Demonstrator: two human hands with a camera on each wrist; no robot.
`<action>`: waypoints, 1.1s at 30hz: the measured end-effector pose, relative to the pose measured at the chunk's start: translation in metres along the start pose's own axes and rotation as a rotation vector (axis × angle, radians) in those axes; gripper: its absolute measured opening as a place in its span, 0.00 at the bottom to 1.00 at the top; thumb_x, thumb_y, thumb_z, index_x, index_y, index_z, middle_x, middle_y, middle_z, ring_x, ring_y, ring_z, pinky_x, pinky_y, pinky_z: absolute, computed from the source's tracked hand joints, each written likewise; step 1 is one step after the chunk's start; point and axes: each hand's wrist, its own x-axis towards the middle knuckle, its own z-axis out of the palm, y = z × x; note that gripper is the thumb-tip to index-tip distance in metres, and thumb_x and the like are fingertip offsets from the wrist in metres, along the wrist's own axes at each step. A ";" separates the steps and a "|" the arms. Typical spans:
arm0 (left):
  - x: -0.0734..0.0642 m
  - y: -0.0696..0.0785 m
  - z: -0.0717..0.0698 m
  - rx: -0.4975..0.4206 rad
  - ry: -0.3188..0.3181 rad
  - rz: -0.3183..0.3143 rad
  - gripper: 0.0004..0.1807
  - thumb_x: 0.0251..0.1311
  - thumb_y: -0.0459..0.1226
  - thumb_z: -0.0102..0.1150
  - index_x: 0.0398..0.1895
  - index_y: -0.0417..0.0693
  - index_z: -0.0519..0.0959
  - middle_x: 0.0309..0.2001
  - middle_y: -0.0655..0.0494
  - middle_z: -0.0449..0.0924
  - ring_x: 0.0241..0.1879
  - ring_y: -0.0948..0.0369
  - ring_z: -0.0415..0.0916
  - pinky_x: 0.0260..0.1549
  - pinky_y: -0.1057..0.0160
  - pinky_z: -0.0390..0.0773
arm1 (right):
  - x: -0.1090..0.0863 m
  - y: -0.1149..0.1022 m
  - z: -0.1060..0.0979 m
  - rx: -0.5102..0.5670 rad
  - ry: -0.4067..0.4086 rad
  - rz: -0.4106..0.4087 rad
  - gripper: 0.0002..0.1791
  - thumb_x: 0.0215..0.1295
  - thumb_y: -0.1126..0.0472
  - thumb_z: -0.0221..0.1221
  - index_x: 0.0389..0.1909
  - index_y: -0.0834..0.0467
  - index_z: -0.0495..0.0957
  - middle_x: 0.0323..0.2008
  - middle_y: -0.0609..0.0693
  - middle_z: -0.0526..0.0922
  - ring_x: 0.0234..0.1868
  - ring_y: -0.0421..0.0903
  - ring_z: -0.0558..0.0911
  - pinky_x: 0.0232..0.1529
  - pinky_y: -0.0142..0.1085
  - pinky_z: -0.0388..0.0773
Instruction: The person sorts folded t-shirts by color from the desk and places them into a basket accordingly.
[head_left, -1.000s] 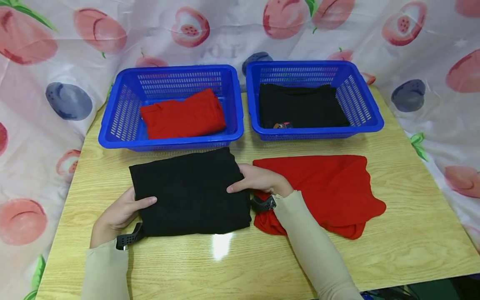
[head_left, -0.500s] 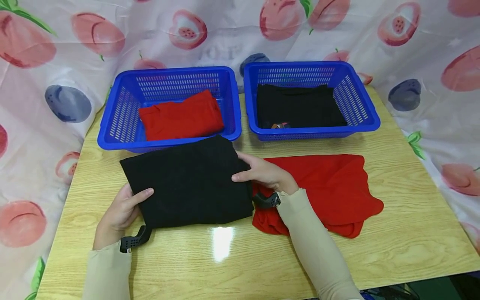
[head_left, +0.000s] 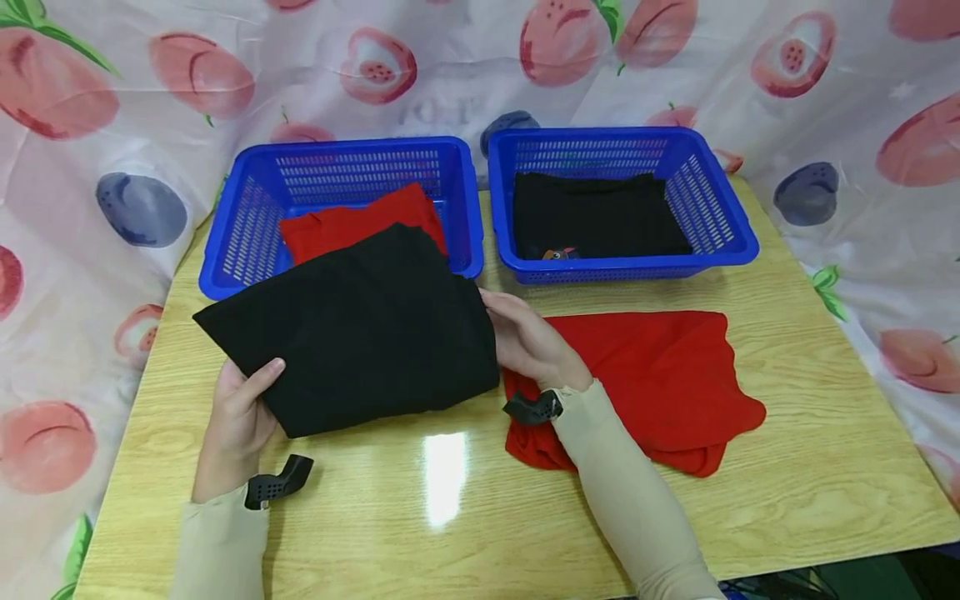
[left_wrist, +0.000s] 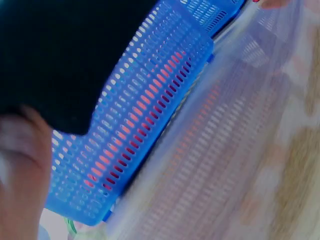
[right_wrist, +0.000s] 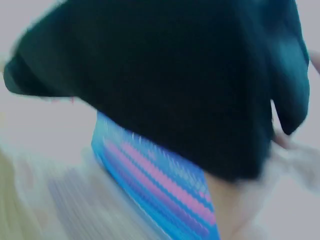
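Note:
A folded black garment is held up over the table, its far part overlapping the left basket in the head view. My left hand pinches its lower left side, thumb on top and fingers beneath. At its right edge is my right hand, fingers fairly straight and touching the edge, partly behind the cloth; its thumb no longer lies on top. The left wrist view has the black garment beside the thumb, while in the blurred right wrist view the garment hangs in a loose fold.
Behind the garment stands a blue basket with a folded red garment. The blue basket to its right contains a folded black garment with a small print. A red garment lies on the table near my right forearm.
The black garment has risen and moved forward and left, tilting over the left basket's front rim. My right thumb has slipped off its top, while the left hand keeps its pinch.

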 end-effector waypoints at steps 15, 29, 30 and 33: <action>0.013 -0.001 0.032 0.117 0.294 0.157 0.22 0.59 0.20 0.41 0.58 0.36 0.60 0.48 0.43 0.71 0.43 0.52 0.76 0.40 0.58 0.76 | -0.002 0.004 0.015 -0.010 0.021 -0.014 0.34 0.58 0.55 0.57 0.65 0.52 0.56 0.59 0.52 0.61 0.54 0.48 0.67 0.52 0.42 0.69; 0.026 0.005 0.064 0.326 0.311 0.114 0.23 0.59 0.25 0.48 0.59 0.38 0.61 0.49 0.40 0.68 0.40 0.53 0.77 0.36 0.60 0.77 | -0.003 -0.004 0.018 -0.243 0.180 -0.056 0.30 0.61 0.71 0.50 0.64 0.56 0.54 0.58 0.60 0.63 0.50 0.54 0.74 0.46 0.46 0.72; 0.028 0.006 0.066 0.357 0.307 0.100 0.23 0.59 0.25 0.48 0.59 0.38 0.61 0.49 0.40 0.68 0.40 0.53 0.77 0.36 0.60 0.78 | -0.003 -0.005 0.018 -0.247 0.189 -0.077 0.30 0.61 0.71 0.50 0.64 0.56 0.54 0.58 0.60 0.63 0.49 0.54 0.75 0.46 0.46 0.72; 0.034 0.010 0.070 0.438 0.277 0.052 0.24 0.59 0.27 0.48 0.60 0.42 0.61 0.51 0.40 0.66 0.41 0.54 0.76 0.36 0.60 0.78 | -0.004 -0.007 0.018 -0.252 0.217 -0.133 0.31 0.61 0.71 0.50 0.64 0.54 0.55 0.59 0.59 0.63 0.48 0.53 0.76 0.44 0.45 0.73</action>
